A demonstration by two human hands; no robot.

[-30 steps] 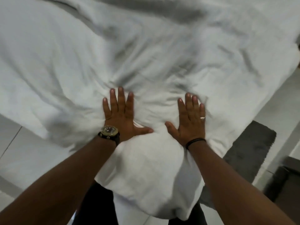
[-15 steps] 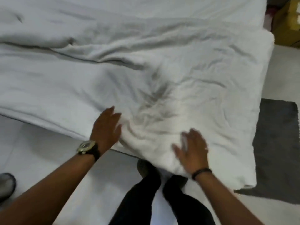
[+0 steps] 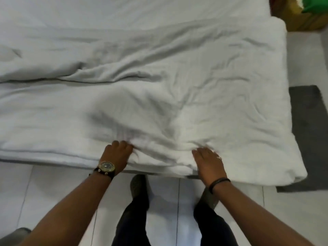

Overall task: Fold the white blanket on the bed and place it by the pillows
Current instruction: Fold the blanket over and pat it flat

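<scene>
- Both your hands have slid back to the near edge of the white blanket, which lies across the bed.
- Your left hand curls into the cloth; your right hand presses flat.
- You are mid-fold: next, grab this edge and lift it over.

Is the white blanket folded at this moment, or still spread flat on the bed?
Partly folded: the white blanket shows stacked layered edges along its near side, where the left hand and right hand rest. How many folds, cannot tell.
</scene>
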